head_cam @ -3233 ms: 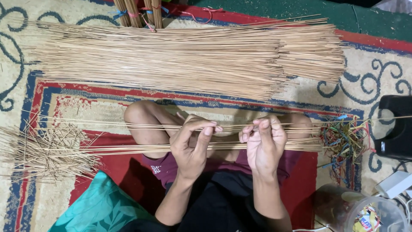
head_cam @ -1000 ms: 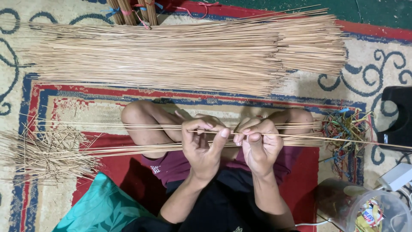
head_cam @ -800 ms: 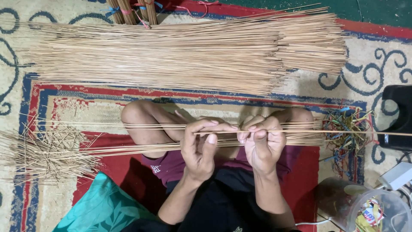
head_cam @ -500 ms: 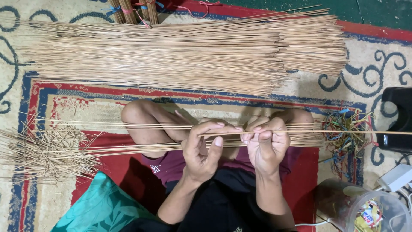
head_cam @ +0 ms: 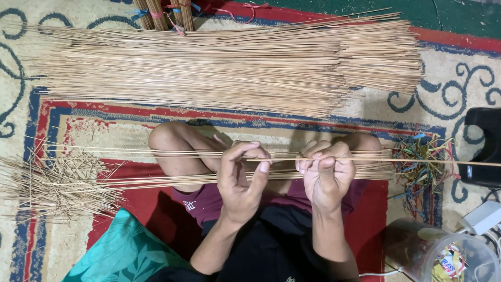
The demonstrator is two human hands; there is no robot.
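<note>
Hands over crossed legs, seated on patterned rug (head_cam: 94,117). L hand (head_cam: 241,180) loosely curled, thumb + forefinger pinched on thin stick (head_cam: 428,161) running out to the right. R hand (head_cam: 327,175) fisted round same stick. Small stick bundle (head_cam: 156,180) across lap under hands; big stick pile (head_cam: 229,65) lies beyond knees.
</note>
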